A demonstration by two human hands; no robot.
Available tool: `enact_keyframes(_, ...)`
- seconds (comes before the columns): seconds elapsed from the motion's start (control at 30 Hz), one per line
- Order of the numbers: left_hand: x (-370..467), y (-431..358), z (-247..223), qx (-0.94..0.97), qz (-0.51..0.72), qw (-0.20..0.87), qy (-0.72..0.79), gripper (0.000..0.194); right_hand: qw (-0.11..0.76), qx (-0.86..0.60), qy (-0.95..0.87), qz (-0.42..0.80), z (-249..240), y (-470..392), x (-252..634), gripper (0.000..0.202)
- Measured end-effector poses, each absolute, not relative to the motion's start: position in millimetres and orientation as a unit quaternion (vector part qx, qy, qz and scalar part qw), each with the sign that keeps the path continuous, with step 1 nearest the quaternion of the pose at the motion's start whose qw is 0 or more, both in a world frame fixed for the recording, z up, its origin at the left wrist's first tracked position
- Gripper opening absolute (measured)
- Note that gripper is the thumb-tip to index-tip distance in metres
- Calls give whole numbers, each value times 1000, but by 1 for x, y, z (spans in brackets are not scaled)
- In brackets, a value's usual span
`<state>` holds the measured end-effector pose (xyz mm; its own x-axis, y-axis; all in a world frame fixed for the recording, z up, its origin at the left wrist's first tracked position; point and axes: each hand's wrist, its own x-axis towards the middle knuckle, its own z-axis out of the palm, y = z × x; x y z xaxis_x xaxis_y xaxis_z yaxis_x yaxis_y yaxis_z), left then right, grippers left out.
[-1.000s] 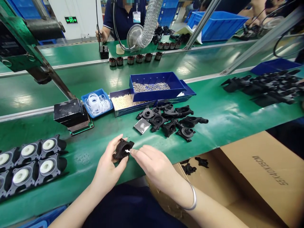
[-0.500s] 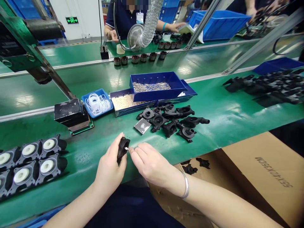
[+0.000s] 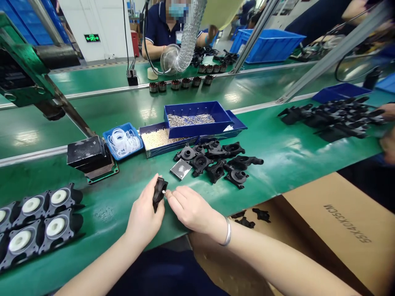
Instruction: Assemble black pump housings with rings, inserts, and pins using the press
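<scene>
My left hand (image 3: pixel 145 213) is wrapped round a black plastic housing (image 3: pixel 159 192), tilted so its hollow side faces right. My right hand (image 3: pixel 188 207) pinches a small white piece (image 3: pixel 164 192) at the opening of that housing. Beyond my hands lies a loose group of similar black housings (image 3: pixel 216 160), with a small square metal block (image 3: pixel 180 169) at its near left edge. A blue bin of metal pins (image 3: pixel 197 130) rests partly on a bin of small cream-coloured pieces (image 3: pixel 148 152).
A blue tray of white rings (image 3: pixel 123 142) stands beside a black block on a machine base (image 3: pixel 86 152). Black parts with white discs (image 3: pixel 55 227) line the left. An open cardboard box (image 3: pixel 339 222) is below right. People are behind and at right.
The view has shifted slightly. My hands keep their hold, with the white piece still at the housing. Across the bench a person has raised a yellowish sheet, and another person's hand shows at far right.
</scene>
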<state>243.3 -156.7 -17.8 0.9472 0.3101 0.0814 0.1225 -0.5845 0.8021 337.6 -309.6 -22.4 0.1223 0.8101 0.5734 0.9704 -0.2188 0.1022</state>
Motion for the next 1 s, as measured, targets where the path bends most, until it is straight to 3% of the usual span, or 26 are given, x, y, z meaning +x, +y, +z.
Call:
enact_keyframes(0.17, 243, -162, -15, 686, 86, 698, 184, 51, 214, -759, -568, -238, -15, -313, 339, 16)
enact_keyframes(0.3, 240, -168, -18, 589, 61, 775, 219, 51, 259, -777, -545, -181, -21, -316, 332, 15)
enact_keyframes(0.57, 227, -165, -17, 739, 103, 652, 135, 49, 401, -781, -474, -60, -16, -315, 322, 17)
enact_keyframes(1.0, 240, -140, -16, 839, 92, 527, 94, 48, 395, -770, -474, -161, -32, -289, 327, 20)
